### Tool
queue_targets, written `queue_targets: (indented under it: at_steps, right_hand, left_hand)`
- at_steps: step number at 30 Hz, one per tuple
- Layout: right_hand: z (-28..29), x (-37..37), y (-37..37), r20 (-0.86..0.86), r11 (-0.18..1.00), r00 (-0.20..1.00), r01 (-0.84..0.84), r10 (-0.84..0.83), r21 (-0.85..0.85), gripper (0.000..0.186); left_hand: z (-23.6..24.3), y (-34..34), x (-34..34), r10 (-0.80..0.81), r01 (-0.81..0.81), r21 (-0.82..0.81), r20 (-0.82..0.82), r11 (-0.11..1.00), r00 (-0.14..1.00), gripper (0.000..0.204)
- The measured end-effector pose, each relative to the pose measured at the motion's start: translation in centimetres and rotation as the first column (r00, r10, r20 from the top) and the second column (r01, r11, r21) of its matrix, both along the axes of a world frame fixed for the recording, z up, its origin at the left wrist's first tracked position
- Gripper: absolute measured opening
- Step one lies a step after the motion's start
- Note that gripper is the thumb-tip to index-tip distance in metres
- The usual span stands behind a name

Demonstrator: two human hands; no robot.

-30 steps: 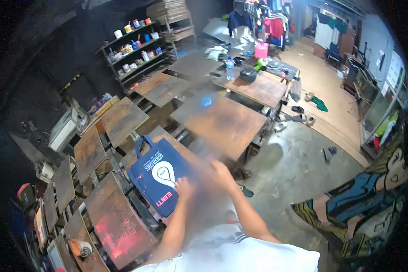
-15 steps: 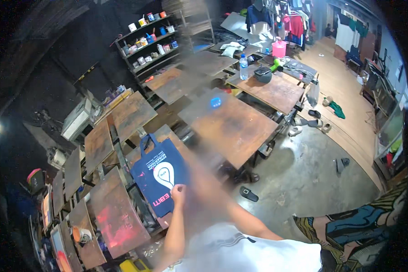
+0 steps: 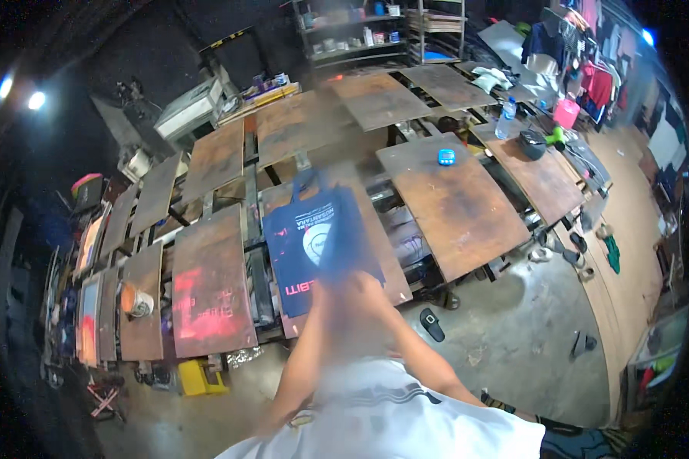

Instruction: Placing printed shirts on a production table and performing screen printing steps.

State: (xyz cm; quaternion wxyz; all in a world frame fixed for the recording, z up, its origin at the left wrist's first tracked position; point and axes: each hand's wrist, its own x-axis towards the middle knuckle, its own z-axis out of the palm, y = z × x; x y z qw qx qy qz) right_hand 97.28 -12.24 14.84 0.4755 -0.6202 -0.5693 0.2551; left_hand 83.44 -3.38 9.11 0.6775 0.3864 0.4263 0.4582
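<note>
A navy tote bag (image 3: 289, 249) with white and pink print lies flat on a brown board (image 3: 384, 256) in front of me, its handles pointing away. My left hand (image 3: 325, 289) is at the near edge of the bag, beside the pink print. Close to its right, my right hand (image 3: 366, 288) is over the bag's near right part. A hazy smear down the middle of the view hides the fingers of both hands, so I cannot make out whether they grip the fabric.
A board with pink stains (image 3: 210, 294) stands left of the bag, beyond it an orange-and-white tub (image 3: 136, 301). On the right are a board with a small blue device (image 3: 446, 157), a water bottle (image 3: 505, 118) and a black-and-green dryer-like tool (image 3: 540, 143). A sandal (image 3: 432, 325) lies on the floor.
The view has turned left, so the bag and boards appear further right. My right hand, hidden in the smear before, now shows at the bag's near edge beside my left hand.
</note>
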Motion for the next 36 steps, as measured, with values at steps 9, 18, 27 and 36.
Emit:
queue_targets:
  at_steps: [9,18,27,36]
  right_hand:
    - [-1.7,0.1,1.8,0.075,0.929,0.934,0.355,-0.349,-0.102,0.047]
    - [-0.7,-1.8,5.4,0.128,0.960,0.981,0.173,-0.148,-0.219,0.022]
    - [2.6,-3.8,5.7,0.222,0.976,0.973,-0.008,0.058,-0.217,0.013]
    - [5.9,-6.7,6.7,0.295,0.896,0.861,-0.328,0.414,-0.300,0.008]
  left_hand:
    - [-1.1,-0.5,1.7,-0.138,0.206,0.221,-0.289,0.953,0.947,0.015]
    - [-5.6,5.6,-2.1,-0.115,0.416,0.263,-0.713,0.871,0.691,0.037]
    - [4.6,7.5,-1.9,-0.186,0.375,0.147,-0.671,0.916,0.717,0.045]
    - [4.4,17.9,-3.3,0.021,0.151,0.300,-0.502,0.942,0.865,0.037]
